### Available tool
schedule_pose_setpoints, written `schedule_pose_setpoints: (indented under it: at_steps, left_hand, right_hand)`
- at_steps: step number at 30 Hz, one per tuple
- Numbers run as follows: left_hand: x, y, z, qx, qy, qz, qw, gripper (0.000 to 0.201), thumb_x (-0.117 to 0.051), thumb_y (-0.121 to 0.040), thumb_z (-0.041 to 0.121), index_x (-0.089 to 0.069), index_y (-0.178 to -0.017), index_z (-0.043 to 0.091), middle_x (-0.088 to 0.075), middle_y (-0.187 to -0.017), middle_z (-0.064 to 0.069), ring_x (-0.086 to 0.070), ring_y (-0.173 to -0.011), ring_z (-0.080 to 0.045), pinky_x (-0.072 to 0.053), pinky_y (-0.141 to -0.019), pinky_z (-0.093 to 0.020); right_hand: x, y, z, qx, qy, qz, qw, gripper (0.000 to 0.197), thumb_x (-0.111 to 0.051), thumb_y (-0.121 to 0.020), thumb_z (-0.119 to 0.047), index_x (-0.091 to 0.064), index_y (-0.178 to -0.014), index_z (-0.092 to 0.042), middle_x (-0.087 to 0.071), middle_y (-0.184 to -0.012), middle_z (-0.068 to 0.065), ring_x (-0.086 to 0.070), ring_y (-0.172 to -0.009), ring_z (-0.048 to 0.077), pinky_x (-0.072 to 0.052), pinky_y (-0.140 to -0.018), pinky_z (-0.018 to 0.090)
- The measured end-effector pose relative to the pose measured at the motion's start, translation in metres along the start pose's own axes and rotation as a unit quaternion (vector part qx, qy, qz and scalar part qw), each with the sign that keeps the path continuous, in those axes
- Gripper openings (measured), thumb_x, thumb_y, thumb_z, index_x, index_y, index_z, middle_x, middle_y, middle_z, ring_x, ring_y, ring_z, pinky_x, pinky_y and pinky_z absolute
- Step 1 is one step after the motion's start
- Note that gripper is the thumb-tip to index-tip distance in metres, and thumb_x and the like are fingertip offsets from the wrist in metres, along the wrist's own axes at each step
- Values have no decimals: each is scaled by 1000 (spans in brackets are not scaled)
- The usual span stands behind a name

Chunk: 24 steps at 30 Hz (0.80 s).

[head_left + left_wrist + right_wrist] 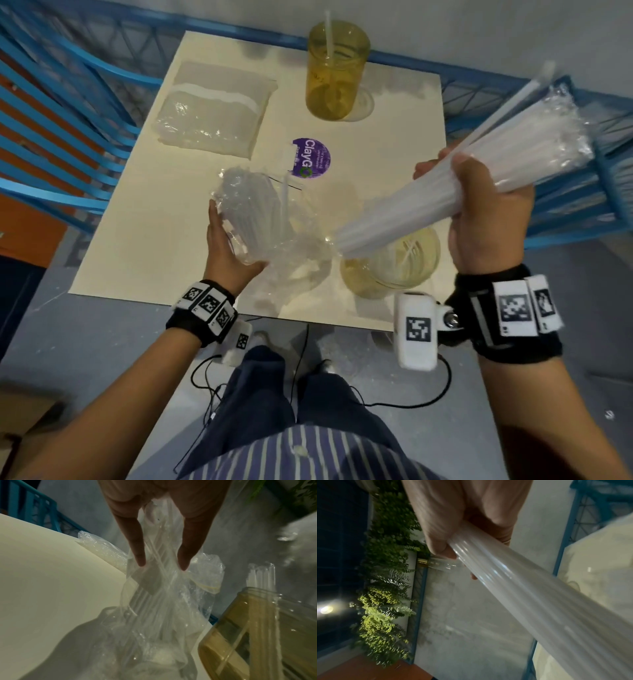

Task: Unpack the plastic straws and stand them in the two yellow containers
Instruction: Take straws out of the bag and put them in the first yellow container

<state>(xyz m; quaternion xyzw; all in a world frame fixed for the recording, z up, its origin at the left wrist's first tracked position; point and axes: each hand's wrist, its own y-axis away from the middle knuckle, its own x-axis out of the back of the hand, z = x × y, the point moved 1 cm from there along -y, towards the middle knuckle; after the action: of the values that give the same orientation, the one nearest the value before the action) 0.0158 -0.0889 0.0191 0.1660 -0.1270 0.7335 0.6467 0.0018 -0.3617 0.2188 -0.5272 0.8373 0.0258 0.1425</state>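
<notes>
Two yellow cups stand on the cream table (137,240). The near cup (394,270) sits by the table's front edge and has a few straws lying crossed inside. The far cup (337,72) is well apart from it at the back, with one straw standing up in it.

The right hand (486,219) is wrapped tight around a big bunch of straws (411,212). The bunch is tilted, and its low end points down at the near cup's mouth. That looks like a way to slide the straws in all at once. The top end still has crinkly wrap (561,130) around it, so the straws may not be fully unpacked.

The left hand (229,240) holds a clear bag (260,219) just beside the near cup. Its fingers (137,545) pinch the thin plastic, and some straws are still inside. Holding it there keeps it out of the way.

One more full pack (212,113) lies flat at the back left, not yet opened. A purple sticker (311,158) is in the middle of the table.
</notes>
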Motion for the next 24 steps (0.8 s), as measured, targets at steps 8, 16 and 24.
schedule_pose_setpoints:
  at_steps: [8, 16, 24]
  left_hand:
    - [-9, 3, -1, 18, 13, 24, 999, 134, -92, -46, 22, -4, -147, 26, -25, -150, 0, -28, -139, -12, -34, -110, -51]
    - [-17, 13, -9, 45, 62, 2, 997, 140, -94, -40, 31, -2, -146, 33, -22, -151, 5, -36, -136, -27, -42, -101, -57]
    - [-13, 13, -2, 24, 74, -15, 997, 136, -94, -45, 21, -4, -147, 31, -25, -149, 3, -49, -126, -20, -49, -95, -51]
  right_hand:
    - [65, -17, -13, 53, 71, -6, 996, 18, -57, -82, -1, -58, -86, -18, -71, -70, -5, -69, -71, 15, -57, -74, 35]
    - [79, -6, 88, -52, 437, -168, 882, 91, -89, -55, -19, -43, -132, -4, -38, -138, 13, -38, -129, 23, -30, -108, 23]
    - [57, 15, 54, 151, 382, -155, 899, 87, -80, -63, -38, -40, -134, -6, -32, -136, 2, -35, -132, 21, -36, -110, 44]
